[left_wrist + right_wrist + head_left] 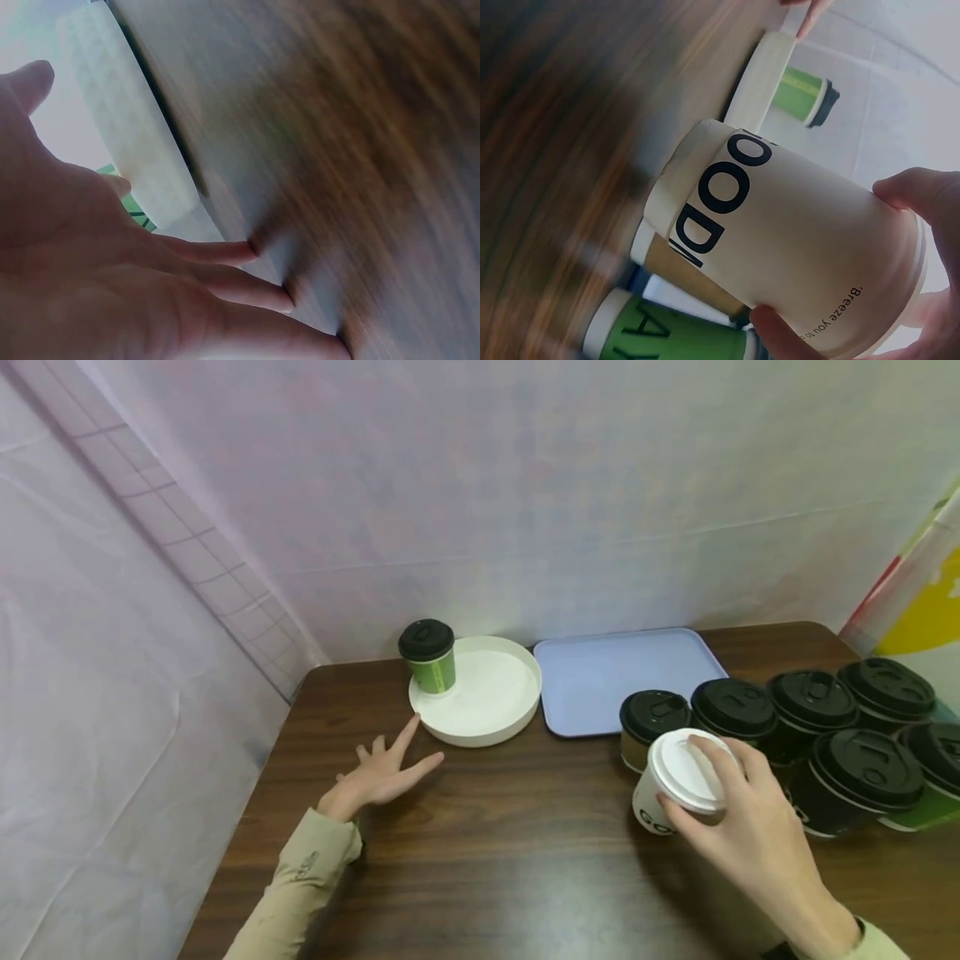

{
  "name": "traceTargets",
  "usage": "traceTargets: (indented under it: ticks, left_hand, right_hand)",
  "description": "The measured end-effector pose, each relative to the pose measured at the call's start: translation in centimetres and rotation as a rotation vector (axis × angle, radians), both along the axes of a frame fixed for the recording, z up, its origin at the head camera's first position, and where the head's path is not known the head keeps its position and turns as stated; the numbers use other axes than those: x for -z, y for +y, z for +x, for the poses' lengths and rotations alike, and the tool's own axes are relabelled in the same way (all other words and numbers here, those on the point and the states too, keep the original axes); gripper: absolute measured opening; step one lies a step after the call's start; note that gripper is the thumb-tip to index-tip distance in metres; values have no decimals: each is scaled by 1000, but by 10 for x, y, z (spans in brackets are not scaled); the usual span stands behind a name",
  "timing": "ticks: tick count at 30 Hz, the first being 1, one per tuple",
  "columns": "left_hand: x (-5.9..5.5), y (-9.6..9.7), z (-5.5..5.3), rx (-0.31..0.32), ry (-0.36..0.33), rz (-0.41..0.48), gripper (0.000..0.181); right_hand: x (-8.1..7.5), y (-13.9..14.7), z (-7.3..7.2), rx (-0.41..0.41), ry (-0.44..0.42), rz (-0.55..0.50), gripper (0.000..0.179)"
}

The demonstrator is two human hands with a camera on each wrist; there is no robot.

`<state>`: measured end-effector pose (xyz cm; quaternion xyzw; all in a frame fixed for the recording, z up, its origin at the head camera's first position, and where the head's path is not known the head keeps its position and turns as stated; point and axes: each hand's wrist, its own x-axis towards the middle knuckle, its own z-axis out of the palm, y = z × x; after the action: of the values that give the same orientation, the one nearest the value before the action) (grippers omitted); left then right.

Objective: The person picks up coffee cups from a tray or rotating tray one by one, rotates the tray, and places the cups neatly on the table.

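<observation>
My right hand (757, 827) grips a white paper cup (654, 802) with a white lid from above, thumb on one side and fingers on the other. Large dark letters run round the lower part of this cup (780, 217) in the right wrist view. My left hand (375, 777) is spread with straight fingers low over the wooden table, just in front of a round white tray (487, 739). On the tray's left side stands a green paper cup (435, 675) with a black lid. In the left wrist view, fingertips (281, 300) come right down at the tabletop.
Right behind the white cup stands a brown cup (634, 752) with a black lid. Several more black-lidded cups, including a dark one (836, 793), crowd the table's right side. A light-blue rectangular tray (600, 672) lies beside the round tray, against the curtained back wall (480, 527).
</observation>
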<state>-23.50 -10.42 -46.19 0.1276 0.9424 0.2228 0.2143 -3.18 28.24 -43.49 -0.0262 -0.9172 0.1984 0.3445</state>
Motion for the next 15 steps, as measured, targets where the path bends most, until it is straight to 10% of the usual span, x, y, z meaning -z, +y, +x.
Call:
traceTargets:
  ticks: [9,15]
  left_hand:
    - [1,-5,-4,12,-6,7,90]
    - [1,-8,-6,15,-11,3,89]
  right_hand:
    - [6,18,9,61,85,61,66]
    - [11,28,6,101,182,132,95]
